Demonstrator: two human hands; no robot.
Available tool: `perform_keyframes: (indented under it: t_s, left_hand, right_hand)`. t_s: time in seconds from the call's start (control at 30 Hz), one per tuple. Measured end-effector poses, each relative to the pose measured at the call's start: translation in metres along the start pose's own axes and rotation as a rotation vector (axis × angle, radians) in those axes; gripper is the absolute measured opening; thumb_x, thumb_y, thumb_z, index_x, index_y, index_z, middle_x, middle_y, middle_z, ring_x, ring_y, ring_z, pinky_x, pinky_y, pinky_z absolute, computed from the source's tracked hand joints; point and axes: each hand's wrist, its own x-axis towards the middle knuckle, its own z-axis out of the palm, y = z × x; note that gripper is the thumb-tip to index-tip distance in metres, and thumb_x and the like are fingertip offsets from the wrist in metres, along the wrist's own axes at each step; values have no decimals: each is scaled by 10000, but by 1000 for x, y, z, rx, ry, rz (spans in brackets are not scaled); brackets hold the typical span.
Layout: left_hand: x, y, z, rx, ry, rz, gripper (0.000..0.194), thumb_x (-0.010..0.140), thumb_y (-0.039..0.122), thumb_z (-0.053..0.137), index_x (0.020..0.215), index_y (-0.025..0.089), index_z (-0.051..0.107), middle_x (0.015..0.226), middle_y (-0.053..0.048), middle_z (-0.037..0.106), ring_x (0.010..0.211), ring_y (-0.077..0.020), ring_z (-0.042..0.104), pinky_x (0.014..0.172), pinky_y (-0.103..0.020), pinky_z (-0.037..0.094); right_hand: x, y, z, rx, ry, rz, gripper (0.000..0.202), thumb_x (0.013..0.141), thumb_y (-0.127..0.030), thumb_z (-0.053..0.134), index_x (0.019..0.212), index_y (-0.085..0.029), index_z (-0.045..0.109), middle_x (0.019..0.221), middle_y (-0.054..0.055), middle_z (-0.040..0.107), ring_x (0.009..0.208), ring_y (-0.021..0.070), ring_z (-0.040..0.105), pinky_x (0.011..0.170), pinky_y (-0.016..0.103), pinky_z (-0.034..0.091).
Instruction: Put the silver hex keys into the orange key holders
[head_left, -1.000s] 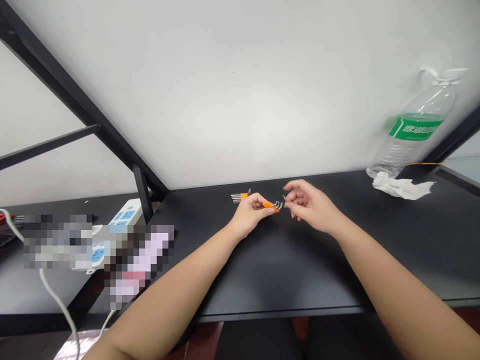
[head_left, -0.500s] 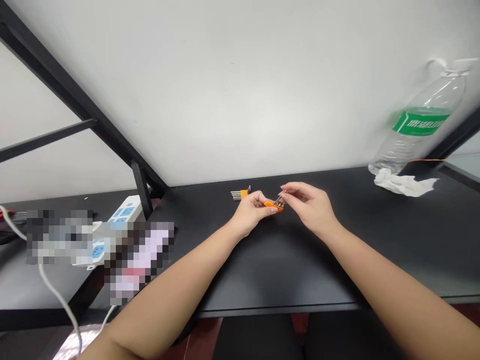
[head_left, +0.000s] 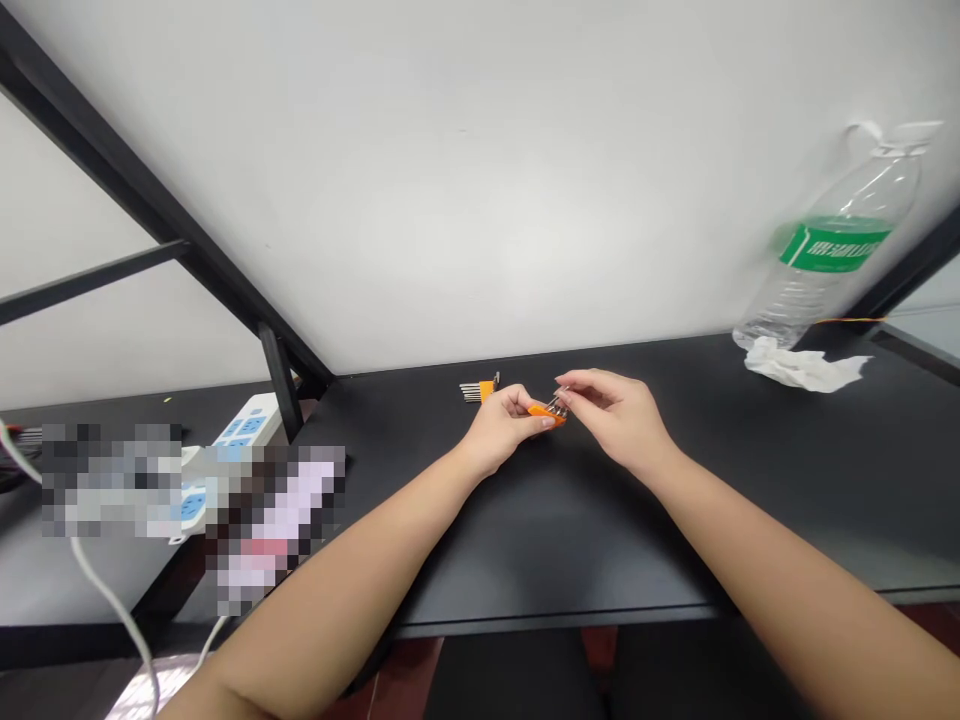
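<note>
My left hand (head_left: 496,432) is closed on an orange hex key holder (head_left: 547,414), its thumb pressed along the near side. Several metal hex keys show in that holder. From the right, my right hand (head_left: 622,412) pinches a thin metal hex key (head_left: 561,396) between thumb and fingertips, right at the holder. How deep this key sits in the holder is too small to tell. Behind my left hand, a second orange holder with several silver hex keys (head_left: 471,391) lies on the black table (head_left: 540,540), partly hidden by the hand.
A clear bottle with a green label (head_left: 836,245) leans by the wall at the right, crumpled white tissue (head_left: 806,367) in front of it. To the left are a white power strip (head_left: 251,425), a white cable (head_left: 112,600) and a black metal frame (head_left: 157,205).
My right fingertips have moved slightly left and closer to the orange holder, with the hex key still pinched. The left hand keeps its hold. The whole view has shifted a little.
</note>
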Motion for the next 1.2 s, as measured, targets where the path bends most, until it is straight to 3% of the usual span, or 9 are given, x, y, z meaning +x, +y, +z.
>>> perform_keyframes:
  t_s: [0.13,0.27,0.37,0.6,0.77,0.93,1.1,1.2]
  left_hand:
    - [0,0,-1,15,6,5,437,596,248,930,698,154,515,826,-44,771,808,-196,747,832,-387,579]
    - [-1,-2,-1,55,8,30,409,618,252,918,703,155,530,848,-47,775,821,-196,746,842,-393,578]
    - [-2,-1,0,119,21,43,386,632,267,910,714,161,548,842,-42,769,820,-195,740,836,-386,577]
    - [-2,3,2,226,101,124,349,662,314,881,720,166,570,744,-12,720,732,-172,704,742,-341,567]
    - [-2,3,0,265,113,161,305,697,311,854,740,163,591,804,-35,741,769,-184,711,758,-351,567]
    - [-3,2,-1,283,110,188,279,716,298,843,755,161,603,814,-39,743,785,-186,712,765,-350,566]
    - [-2,1,-1,252,118,164,286,714,288,852,751,156,600,773,-18,726,757,-163,707,757,-321,561]
    - [0,0,-2,196,115,162,315,689,282,874,750,153,593,784,-24,737,766,-168,718,782,-332,569]
  right_hand:
    - [-1,-4,-1,-99,-12,-70,156,906,-284,655,1007,-252,771,961,37,761,850,209,726,790,360,607]
    - [0,-2,-2,-149,-12,-47,182,912,-276,648,1040,-260,776,983,31,769,861,211,729,797,356,602]
    - [1,3,-2,-238,-24,-130,203,934,-257,617,1062,-258,775,993,34,774,880,212,732,811,355,596]
    - [-2,6,5,-476,-205,-313,373,989,-201,486,1318,-217,660,1246,83,716,1146,252,664,988,435,549]
    - [-2,4,5,-451,-253,-237,514,990,-217,466,1503,-237,469,1413,93,590,1242,245,602,1018,434,550]
    - [-3,9,5,-462,-271,-236,491,975,-253,498,1465,-250,523,1449,99,564,1299,276,572,1084,471,511]
    - [-6,14,12,-441,-337,-199,558,970,-231,469,1523,-167,445,1555,139,455,1430,281,446,1170,481,426]
    - [-2,15,8,-399,-256,-200,502,952,-205,492,1452,-191,536,1505,124,518,1378,268,508,1144,462,452]
